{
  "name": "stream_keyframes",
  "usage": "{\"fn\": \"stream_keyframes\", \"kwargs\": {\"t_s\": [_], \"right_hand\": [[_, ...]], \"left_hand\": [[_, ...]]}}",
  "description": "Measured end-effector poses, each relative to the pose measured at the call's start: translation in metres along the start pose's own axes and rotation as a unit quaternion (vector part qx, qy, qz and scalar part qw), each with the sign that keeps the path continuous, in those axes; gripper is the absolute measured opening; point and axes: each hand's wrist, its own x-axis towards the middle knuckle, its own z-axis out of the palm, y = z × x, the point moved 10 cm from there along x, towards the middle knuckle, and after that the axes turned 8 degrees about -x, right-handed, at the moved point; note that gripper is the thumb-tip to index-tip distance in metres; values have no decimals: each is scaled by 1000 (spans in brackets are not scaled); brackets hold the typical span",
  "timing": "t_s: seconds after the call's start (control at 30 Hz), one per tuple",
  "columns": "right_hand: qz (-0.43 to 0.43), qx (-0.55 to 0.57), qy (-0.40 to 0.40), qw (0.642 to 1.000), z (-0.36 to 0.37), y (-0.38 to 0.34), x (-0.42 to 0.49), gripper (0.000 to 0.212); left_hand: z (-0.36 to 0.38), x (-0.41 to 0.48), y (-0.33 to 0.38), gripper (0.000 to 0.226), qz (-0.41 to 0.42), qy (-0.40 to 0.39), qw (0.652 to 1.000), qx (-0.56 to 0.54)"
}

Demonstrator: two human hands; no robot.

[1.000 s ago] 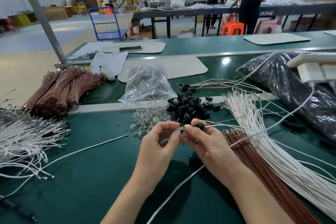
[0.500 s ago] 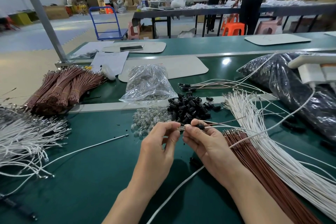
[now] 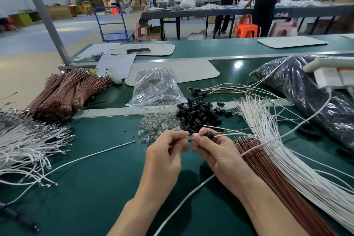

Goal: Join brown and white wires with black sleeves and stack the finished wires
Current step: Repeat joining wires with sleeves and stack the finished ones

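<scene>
1. Two hands meet over the green table (image 3: pixel 95 188), fingertips almost touching.
2. Left hand (image 3: pixel 164 151): fingers curled in, with the thumb and forefinger pinching a small clear piece (image 3: pixel 189 137) at its tip.
3. Right hand (image 3: pixel 214 151): fingers also curled, with the thumb and forefinger gripping a black sleeve (image 3: pixel 209 135) just beside that clear piece.
4. One white wire (image 3: pixel 229 134) and one brown wire (image 3: pixel 235 131) run out of the sleeve to the right, side by side.
5. More black sleeves lie in a loose pile (image 3: pixel 199 113) just beyond the hands, with a heap of clear bulbs (image 3: pixel 157 126) to its left.
6. Loose white wires (image 3: pixel 287 159) and brown wires (image 3: pixel 268 174) fan out to the right of the right hand.
7. Finished wires (image 3: pixel 220 90), black caps on their ends, lie together behind the sleeve pile.
</scene>
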Motion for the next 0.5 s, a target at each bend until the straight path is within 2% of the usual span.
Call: {"fn": "stream_keyframes", "kwargs": {"t_s": [0.33, 0.5], "right_hand": [[1, -1, 8, 1000, -1, 0, 3, 11], [14, -8, 8, 1000, -3, -2, 2, 12]], "left_hand": [[8, 2, 4, 32, 13, -12, 1000, -16], [9, 3, 14, 27, 42, -46, 997, 46]]}}
